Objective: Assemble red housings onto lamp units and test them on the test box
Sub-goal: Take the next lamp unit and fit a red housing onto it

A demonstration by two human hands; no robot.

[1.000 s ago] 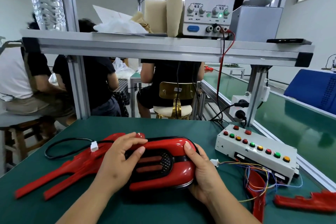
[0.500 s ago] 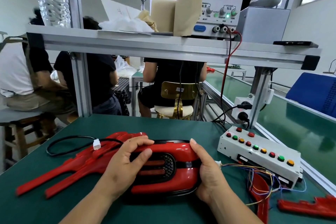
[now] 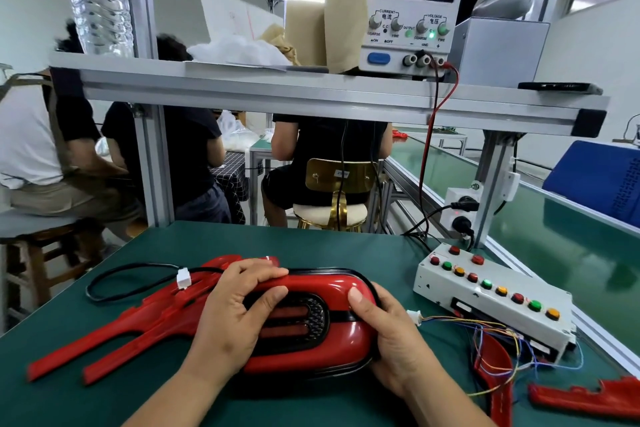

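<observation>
The red housing is held on the green bench, near its front edge. The dark lamp unit is seen through its opening. It is gripped at both ends. The left hand is curled over the top edge, with the thumb laid on the lens. The right hand is wrapped round the right end, with the thumb pressed on top.

The test box is set apart on the right. Its white plug is lying just beside the right hand, joined to nothing. The lamp's own white plug is lying apart on the left.

A clip could be snapped if one end is pushed harder than the other. The black cable could be pinched under the rim. The lens could be smeared by the thumb. If a gap is left, the test may be failed.
</observation>
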